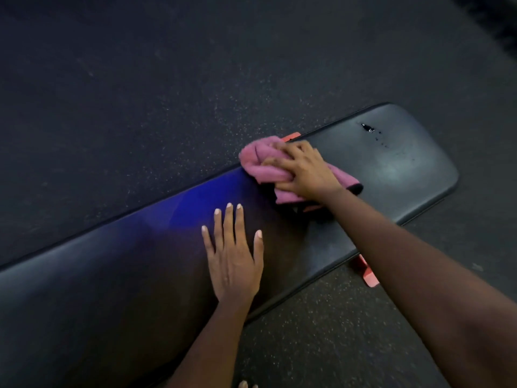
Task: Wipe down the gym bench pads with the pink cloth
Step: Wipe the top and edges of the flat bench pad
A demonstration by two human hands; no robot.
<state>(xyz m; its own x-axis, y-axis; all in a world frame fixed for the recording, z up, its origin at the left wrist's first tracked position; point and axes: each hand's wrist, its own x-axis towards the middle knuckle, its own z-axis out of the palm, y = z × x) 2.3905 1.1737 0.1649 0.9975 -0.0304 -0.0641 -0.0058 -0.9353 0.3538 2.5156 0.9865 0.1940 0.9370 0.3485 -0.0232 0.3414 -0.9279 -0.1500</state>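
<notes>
Bunching the soft, light cloth (260,163) mid-frame, my right hand (305,170) grips it on the pad (405,163); left hand (233,256) rests flat, fingers spread.

We see dark speckled rubber floor (140,107) all round. Two red brackets on it: near bracket (369,276), far bracket (291,136).

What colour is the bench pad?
The bench pad is black, with a blue light glare, seen in the head view.
</notes>
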